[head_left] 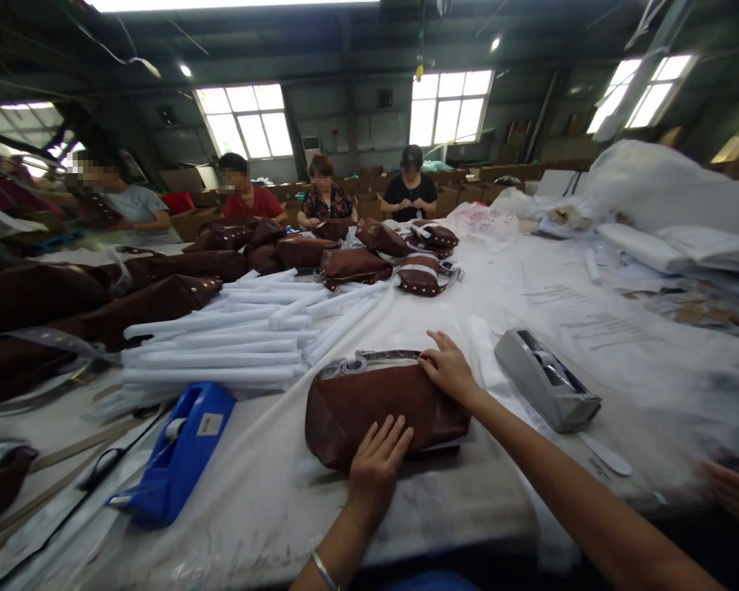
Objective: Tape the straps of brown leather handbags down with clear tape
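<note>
A brown leather bag lies flat on the white-covered table in front of me, its strap wrapped in white paper along the top edge. My left hand rests flat on the bag's near edge, fingers stretched out. On the bag's top right corner lies my right hand, fingers extended and pressing down. Neither hand grips anything.
A blue tape dispenser sits at the near left, a grey one at the right. Rolled white paper sheets lie behind the bag. More brown bags are piled further back. Several people sit at the far end. White packing material is stacked at the right.
</note>
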The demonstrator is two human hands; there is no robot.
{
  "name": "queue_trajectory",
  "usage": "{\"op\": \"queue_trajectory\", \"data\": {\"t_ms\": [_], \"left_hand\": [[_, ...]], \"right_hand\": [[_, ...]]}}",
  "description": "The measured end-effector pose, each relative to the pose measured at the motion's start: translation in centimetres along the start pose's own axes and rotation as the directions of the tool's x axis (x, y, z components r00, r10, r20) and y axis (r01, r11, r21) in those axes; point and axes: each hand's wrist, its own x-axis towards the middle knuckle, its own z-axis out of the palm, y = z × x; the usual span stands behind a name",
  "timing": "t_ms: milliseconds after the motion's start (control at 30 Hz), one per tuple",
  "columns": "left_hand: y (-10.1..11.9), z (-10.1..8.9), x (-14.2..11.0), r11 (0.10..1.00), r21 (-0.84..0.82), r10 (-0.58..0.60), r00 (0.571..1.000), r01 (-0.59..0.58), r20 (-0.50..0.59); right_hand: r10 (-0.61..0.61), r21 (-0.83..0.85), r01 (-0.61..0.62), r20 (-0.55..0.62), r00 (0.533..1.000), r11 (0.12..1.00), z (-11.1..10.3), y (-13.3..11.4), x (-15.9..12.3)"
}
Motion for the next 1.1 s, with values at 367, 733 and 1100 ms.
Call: {"op": "queue_trajectory", "data": {"t_ms": [367, 733, 1100], "left_hand": [[0.0, 1.0, -0.7, 0.999, -0.025, -0.023, 0.999, 0.022, -0.030], [-0.2, 0.5, -0.7, 1.000, -0.016, -0.008, 1.000, 0.007, -0.007], [-0.3, -0.5, 0.0, 1.000, -0.029, 0.007, 0.998, -0.006, 0.056]], "right_hand": [[0.331, -0.250, -0.254, 0.345, 0.879, 0.934, 5.0, -3.8, 8.1], [0.041, 0.317, -0.037, -0.006, 0.999, 0.948, 0.3, -2.6, 5.6], [-0.167, 0.690, 0.104, 0.025, 0.986, 0.717, -2.0, -1.9, -5.8]]}}
